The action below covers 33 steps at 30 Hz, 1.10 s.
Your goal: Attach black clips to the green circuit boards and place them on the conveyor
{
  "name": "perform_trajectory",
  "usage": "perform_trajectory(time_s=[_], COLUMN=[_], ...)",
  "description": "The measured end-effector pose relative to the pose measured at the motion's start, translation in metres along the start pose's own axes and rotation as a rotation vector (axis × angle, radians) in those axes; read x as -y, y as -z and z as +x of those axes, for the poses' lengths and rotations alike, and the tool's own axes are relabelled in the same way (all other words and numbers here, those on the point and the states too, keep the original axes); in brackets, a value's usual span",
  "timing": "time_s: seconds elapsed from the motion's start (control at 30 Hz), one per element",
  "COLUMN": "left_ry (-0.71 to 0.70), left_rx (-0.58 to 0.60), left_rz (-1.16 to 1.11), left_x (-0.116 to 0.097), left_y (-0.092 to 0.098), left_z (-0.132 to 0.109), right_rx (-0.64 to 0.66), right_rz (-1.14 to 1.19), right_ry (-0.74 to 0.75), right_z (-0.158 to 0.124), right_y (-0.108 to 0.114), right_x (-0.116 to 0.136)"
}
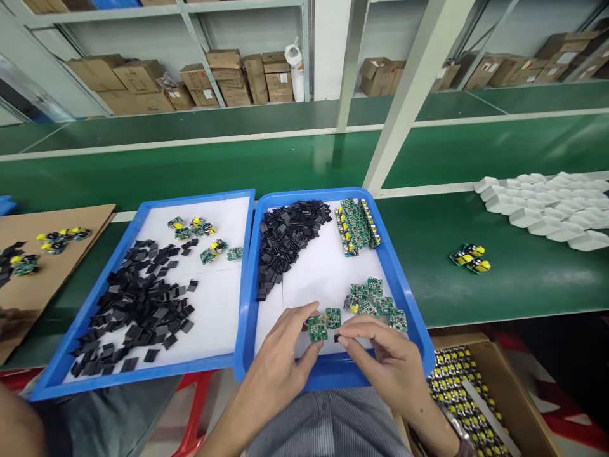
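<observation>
Between the thumb and fingers of my left hand (287, 346) is a small green circuit board (317, 329), held over the front of the blue tray (413, 311). Close by, my right hand (383, 352) pinches a small black piece (337, 338). A single circuit board (333, 318) shows just behind the gap between my hands. Several loose boards (375, 301) lie beyond my right fingers. At the tray's back left is a heap of flat black pieces (290, 238); at its back right, boards with yellow parts stand in tight rows (356, 227).
A second blue tray (147, 374) at left holds black pieces and several boards. Cardboard (71, 266) lies farther left. Three boards (470, 258) and white plastic housings (547, 206) sit on the right. A carton (523, 406) of boards stands low right. A metal post (413, 82) rises behind my tray.
</observation>
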<state>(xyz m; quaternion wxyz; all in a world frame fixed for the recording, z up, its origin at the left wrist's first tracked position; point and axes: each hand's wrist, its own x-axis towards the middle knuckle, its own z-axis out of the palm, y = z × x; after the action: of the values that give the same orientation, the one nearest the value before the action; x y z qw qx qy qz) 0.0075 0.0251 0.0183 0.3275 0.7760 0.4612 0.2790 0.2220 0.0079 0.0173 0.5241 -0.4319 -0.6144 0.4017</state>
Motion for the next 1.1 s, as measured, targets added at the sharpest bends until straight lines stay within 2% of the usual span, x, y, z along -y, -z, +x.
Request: perform_trajectory(time_s=[0.13, 0.23, 0.33, 0.5, 0.67, 0.8, 0.97, 1.1], left_ry=[0.046, 0.109, 0.099, 0.193, 0.261, 0.219, 0.136, 0.089], left_rx=[0.007, 0.001, -0.005, 0.012, 0.03, 0.025, -0.02, -0.015], left_rz=[-0.258, -0.549, -0.717, -0.771, -0.833, -0.814, -0.67, -0.586], left_x=[-0.009, -0.009, -0.008, -0.01, -0.008, -0.003, 0.0, 0.002], left_y=[0.006, 0.004, 0.003, 0.004, -0.003, -0.008, -0.007, -0.006], left_z=[-0.001, -0.002, -0.003, -0.006, -0.012, -0.015, -0.015, -0.014], right_rx=[-0.011, -0.008, -0.011, -0.004, 0.071, 0.093, 0.141, 0.153], right_rz=[0.053, 0.041, 0.012, -0.019, -0.047, -0.092, -0.116, -0.129], right_ry=[0.01, 0.009, 0.031, 0.057, -0.018, -0.082, -0.133, -0.105], right_z=[0.003, 0.003, 0.001, -0.002, -0.002, -0.001, 0.003, 0.004], right_y=[-0.009, -0.009, -0.009, -0.01, -0.009, -0.008, -0.008, -0.009], right_x=[0.002, 0.003, 0.004, 0.01, 0.014, 0.014, 0.014, 0.015])
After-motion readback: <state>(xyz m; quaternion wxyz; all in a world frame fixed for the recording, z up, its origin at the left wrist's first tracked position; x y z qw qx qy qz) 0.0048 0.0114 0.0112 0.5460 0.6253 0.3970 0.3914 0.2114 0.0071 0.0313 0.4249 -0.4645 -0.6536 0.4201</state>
